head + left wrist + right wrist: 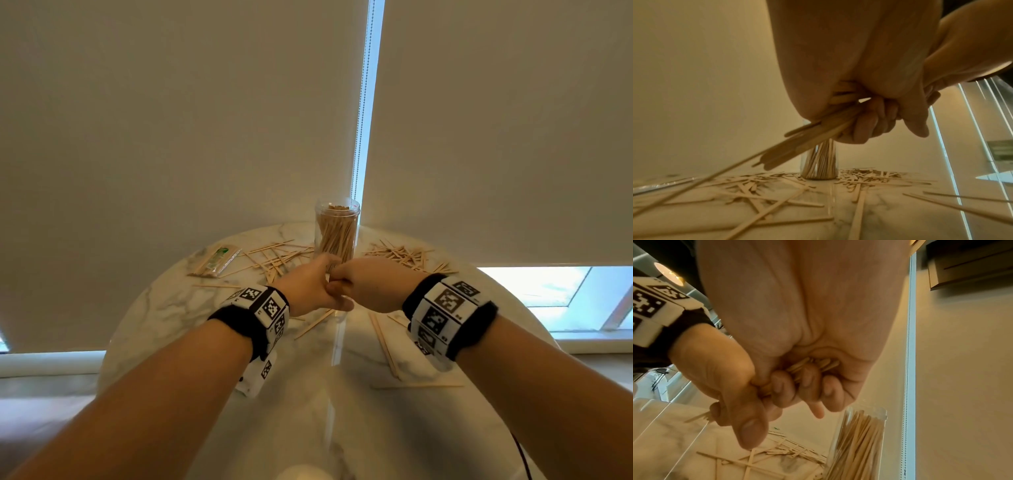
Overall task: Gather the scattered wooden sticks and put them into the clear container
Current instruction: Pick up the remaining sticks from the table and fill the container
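Wooden sticks form a bundle gripped by both fists, left hand and right hand pressed together just before the jar. From the left wrist, its long axis slants down and leftward. The jar stands upright on the table, packed with vertical sticks; loose sticks lie scattered either side.

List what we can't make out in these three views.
- Head view: the held bundle of sticks is hidden behind the left hand and right hand.
- Left wrist view: how many sticks are in the bundle; blurred, and its upper end is buried in the palm.
- Right wrist view: base of the clear container; cut off by the bottom edge.
- Head view: print on the green-marked packet; too small.
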Demonstrator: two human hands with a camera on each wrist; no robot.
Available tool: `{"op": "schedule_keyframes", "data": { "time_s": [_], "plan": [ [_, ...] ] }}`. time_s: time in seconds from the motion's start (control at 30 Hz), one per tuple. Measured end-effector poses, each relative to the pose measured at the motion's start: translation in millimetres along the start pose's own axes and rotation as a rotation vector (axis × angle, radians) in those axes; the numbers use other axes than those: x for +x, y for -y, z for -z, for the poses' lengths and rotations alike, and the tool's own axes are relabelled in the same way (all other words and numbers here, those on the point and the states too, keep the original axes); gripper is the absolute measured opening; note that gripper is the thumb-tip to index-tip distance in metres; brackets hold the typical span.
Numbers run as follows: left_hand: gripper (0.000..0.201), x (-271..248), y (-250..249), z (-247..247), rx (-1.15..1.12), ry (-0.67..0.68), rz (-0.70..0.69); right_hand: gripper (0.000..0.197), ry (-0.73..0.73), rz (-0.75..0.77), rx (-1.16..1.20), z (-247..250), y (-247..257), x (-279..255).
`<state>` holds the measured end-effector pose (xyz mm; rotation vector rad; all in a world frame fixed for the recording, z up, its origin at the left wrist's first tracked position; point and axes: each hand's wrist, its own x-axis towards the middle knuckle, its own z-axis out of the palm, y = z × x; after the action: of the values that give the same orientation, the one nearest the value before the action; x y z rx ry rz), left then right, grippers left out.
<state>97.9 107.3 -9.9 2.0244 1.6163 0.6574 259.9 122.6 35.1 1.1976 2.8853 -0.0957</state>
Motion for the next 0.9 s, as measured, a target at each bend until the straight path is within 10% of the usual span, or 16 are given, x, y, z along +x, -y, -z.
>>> {"op": "schedule_keyframes", "data": {
  "time_s": [0.13,0.27,0.43,0.57,0.77,0.9],
  "plan": [
    [0.06,1.2,-2.0,3.9,-0.008,0.059,0.029,0.031,-0.024,0.009,0.124,-5.2,-10.3,-2.7],
    [0.08,-3.8,4.5,14.9,-0.075,0.078,0.035,0.027,-0.072,-0.054,0.208,-8.2,-27.0,-9.0],
    [0.081,5.6,21.2,29.8,-0.336,-0.381,0.247,0.03,-0.18,-0.127,0.321,-1.8,-43.8,-21.3],
    [0.066,18.3,2.1,36.1,-0.875,-0.469,0.518,0.029,-0.237,-0.127,0.374,-2.8,-37.4,-17.3],
    [0.045,29.5,-10.0,32.8,-0.656,-0.582,0.298,0.032,-0.167,-0.093,0.404,-8.8,-22.6,-11.7],
    [0.045,15.9,-3.2,32.8,-0.523,-0.278,0.2,0.027,-0.216,-0.134,0.404,-8.9,-22.3,-11.4]
  ]
}}
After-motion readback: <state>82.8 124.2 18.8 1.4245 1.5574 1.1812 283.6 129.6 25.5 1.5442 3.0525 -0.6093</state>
